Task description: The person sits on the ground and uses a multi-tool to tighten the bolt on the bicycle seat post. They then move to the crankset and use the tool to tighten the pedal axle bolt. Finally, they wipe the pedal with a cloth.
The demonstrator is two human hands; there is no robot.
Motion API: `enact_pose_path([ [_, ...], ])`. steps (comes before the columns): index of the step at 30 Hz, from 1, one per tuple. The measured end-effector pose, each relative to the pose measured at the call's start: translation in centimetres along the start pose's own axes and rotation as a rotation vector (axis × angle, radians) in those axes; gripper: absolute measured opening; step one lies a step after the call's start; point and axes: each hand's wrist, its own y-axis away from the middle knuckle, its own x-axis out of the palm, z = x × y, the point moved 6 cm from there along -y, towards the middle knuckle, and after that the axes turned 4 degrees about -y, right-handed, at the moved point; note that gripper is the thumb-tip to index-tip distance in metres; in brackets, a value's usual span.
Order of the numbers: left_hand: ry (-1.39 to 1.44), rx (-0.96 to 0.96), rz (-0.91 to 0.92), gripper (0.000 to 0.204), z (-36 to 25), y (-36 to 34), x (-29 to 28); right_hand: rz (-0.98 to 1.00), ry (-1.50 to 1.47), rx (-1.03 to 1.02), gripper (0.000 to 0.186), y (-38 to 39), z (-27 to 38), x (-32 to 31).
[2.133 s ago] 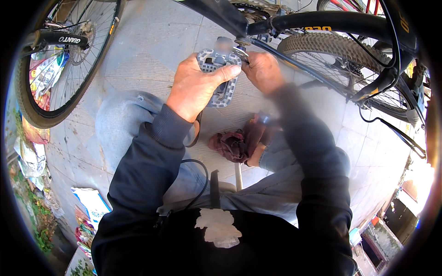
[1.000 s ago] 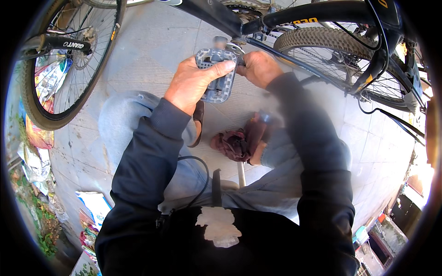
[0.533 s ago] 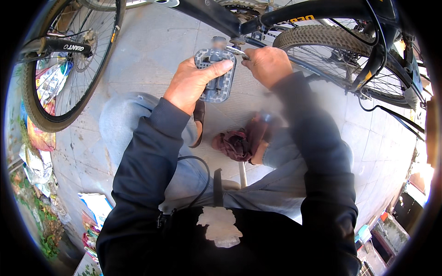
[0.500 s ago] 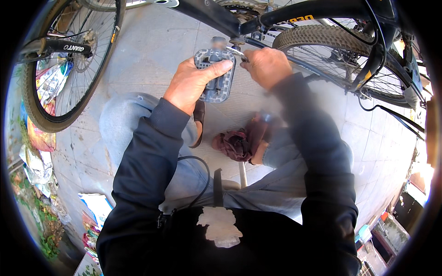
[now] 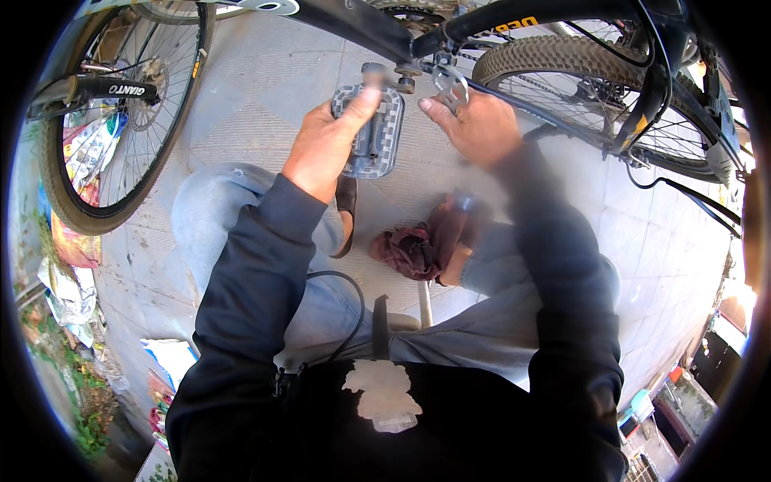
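Observation:
My left hand (image 5: pixel 328 146) grips a grey plastic bicycle pedal (image 5: pixel 377 145) by its left side, thumb lying up over the top. A threaded axle end (image 5: pixel 405 83) shows at the pedal's upper right, by the black crank area of the frame. My right hand (image 5: pixel 474 128) holds a flat silver wrench (image 5: pixel 450 79), which stands away from the axle on the right, thumb pointing left. A maroon crumpled cloth (image 5: pixel 409 249) lies on my right foot or beside it, partly hazy, between my jeans-clad legs.
A black bicycle frame (image 5: pixel 350 26) crosses the top, with a rear wheel (image 5: pixel 554 52) at the upper right. Another bicycle wheel (image 5: pixel 88 210) stands at left. Bags and litter (image 5: pixel 72 297) line the left edge above weeds. Grey paving (image 5: pixel 225 128) runs beneath everything.
The wrench has come off the axle area and swung up and right with my right hand. My left hand and the pedal have shifted slightly left, the thumb rising.

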Motion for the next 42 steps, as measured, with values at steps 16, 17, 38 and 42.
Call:
enact_pose_path([
  [16,-0.022,-0.120,-0.028,0.052,2.2,-1.7,-1.6,0.133,-1.042,0.501,0.030,0.6,-0.1,-1.6],
  [17,-0.004,-0.132,-0.009,0.052,2.4,-1.8,-1.7,0.129,-1.019,0.499,0.029,0.7,-0.4,-1.3],
  [38,-0.101,0.001,0.093,0.046,-1.2,0.7,-0.7,0.086,-0.859,0.520,0.030,0.3,-0.2,-1.9],
  [42,0.065,0.004,0.159,0.041,-0.5,0.4,-0.8,0.036,-1.097,0.453,0.030,0.0,-0.2,-2.0],
])
